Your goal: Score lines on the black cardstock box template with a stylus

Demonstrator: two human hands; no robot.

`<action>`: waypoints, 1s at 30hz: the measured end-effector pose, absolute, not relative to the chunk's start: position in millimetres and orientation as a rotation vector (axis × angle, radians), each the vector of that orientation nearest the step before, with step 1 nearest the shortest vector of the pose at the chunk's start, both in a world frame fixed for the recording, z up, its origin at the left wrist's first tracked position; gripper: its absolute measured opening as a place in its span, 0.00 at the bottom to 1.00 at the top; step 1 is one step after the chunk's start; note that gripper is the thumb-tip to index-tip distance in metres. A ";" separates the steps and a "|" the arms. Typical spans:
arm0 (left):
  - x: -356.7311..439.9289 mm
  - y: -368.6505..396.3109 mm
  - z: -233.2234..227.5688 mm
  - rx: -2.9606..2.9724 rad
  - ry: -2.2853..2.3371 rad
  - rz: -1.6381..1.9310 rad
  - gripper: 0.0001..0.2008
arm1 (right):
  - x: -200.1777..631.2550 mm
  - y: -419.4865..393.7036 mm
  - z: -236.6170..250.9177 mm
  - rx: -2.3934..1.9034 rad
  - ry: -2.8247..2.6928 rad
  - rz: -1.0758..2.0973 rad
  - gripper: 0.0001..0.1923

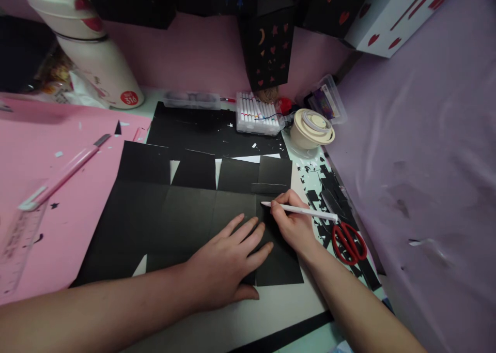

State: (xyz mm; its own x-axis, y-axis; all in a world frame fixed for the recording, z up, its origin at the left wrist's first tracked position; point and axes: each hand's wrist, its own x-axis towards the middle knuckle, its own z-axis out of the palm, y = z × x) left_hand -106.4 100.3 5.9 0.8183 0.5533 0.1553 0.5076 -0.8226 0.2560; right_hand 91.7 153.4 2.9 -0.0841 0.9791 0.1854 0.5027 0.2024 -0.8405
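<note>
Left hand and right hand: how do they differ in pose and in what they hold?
The left hand lies flat, fingers spread, palm down on the black paper; the right hand is curled around a white pen. The left hand holds nothing; the right hand grips the pen with its tip on the paper. Both rest on the same black sheet, close together.

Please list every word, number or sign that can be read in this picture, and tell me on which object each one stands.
"316": white figures on the round red sticker low on the white plastic jug; a smaller line above them is too blurred.
Clear plastic ruler: scale marks too faint to read.
White box of marker pens: print too small.
Clear plastic packet: label too blurred.
</note>
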 end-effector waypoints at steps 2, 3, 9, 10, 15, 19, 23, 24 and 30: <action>-106.2 100.3 5.8 2.808 0.826 0.324 0.40 | 91.7 153.3 2.8 -1.403 -1.706 0.770 0.09; -106.1 100.3 5.8 2.811 0.825 0.320 0.40 | 91.6 153.2 2.8 -1.402 -1.707 0.767 0.09; -106.3 100.6 5.9 2.811 0.821 0.318 0.40 | 91.4 153.3 3.0 -1.399 -1.706 0.772 0.09; -106.5 100.7 5.9 2.807 0.819 0.320 0.40 | 91.5 153.3 2.8 -1.398 -1.708 0.771 0.09; -106.8 100.8 5.9 2.811 0.827 0.311 0.40 | 92.1 152.9 2.0 -1.402 -1.703 0.775 0.09; -106.5 100.7 6.4 2.815 0.822 0.306 0.40 | 91.3 152.8 3.5 -1.403 -1.725 0.765 0.09; -106.4 100.0 6.5 2.811 0.816 0.313 0.40 | 90.5 153.3 4.6 -1.392 -1.743 0.747 0.10; -106.5 99.9 6.4 2.812 0.818 0.314 0.40 | 90.4 153.6 4.6 -1.390 -1.745 0.744 0.10; -107.4 100.0 6.0 2.812 0.818 0.329 0.40 | 91.7 154.2 4.2 -1.379 -1.751 0.747 0.11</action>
State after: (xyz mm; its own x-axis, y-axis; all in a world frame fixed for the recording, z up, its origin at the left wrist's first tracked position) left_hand -107.4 100.0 6.0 0.8226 0.5464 0.1572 0.5032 -0.8284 0.2461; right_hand 91.7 154.2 4.2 -0.1169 0.9702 0.2122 0.5185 0.2419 -0.8202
